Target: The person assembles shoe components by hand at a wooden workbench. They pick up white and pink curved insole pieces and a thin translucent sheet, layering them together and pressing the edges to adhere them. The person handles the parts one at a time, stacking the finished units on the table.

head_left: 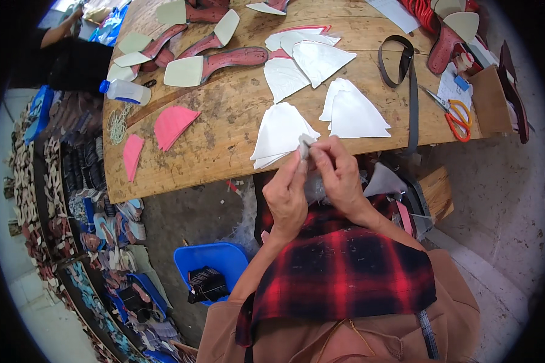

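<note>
My left hand point(286, 198) and my right hand point(341, 178) meet at the table's near edge. Both pinch a small grey piece point(304, 144) between thumb and fingertips; its kind is too small to make out. Just beyond the fingers lies a stack of white fan-shaped pieces point(283, 128). A second white stack point(355, 112) is to its right. Farther back, more white pieces point(321, 60) overlap, with red edges showing beneath some of them.
Reddish-brown shoe soles with cream ends point(233, 62) cover the far left. Pink cut pieces point(174, 126), a plastic bottle point(127, 92), a dark strap point(413, 103) and orange-handled scissors point(457, 120) share the wooden table point(212, 142). A blue bin point(209, 257) stands below; another person point(63, 57) is at upper left.
</note>
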Motion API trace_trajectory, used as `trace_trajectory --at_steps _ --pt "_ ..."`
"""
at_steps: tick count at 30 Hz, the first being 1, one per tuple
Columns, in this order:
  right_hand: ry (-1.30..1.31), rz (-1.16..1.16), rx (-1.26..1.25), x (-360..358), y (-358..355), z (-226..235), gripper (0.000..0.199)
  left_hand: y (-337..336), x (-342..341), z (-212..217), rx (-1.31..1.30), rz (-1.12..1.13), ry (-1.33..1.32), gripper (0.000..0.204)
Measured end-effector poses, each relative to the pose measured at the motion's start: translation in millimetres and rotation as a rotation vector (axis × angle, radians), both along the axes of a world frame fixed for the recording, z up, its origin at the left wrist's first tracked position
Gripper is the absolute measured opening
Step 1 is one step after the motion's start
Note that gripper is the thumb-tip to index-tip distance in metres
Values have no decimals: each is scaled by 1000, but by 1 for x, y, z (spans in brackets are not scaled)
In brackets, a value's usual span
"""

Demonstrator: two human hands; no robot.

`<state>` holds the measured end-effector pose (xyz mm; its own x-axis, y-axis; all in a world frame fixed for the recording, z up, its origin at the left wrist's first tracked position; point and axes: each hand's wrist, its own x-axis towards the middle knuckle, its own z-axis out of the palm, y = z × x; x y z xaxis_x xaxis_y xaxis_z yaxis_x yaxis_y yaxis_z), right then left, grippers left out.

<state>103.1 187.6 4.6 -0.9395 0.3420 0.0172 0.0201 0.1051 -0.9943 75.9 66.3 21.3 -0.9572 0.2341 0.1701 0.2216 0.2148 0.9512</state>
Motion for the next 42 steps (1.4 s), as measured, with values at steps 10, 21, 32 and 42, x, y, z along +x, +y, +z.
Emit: trace_trajectory --at_steps 10,21,32,42 --pt "-104 -163 -240 -4 26 26 22 -14 -9 18 118 88 -149 33" --pt "-63 76 101 0 4 42 19 -16 -12 6 -281 -89 274 32" --pt "-23 78 11 4 9 27 15 -20 -13 6 71 -179 -209 28" --pt "-58 58 -107 2 2 15 16 -23 -17 9 6 -167 -330 31"
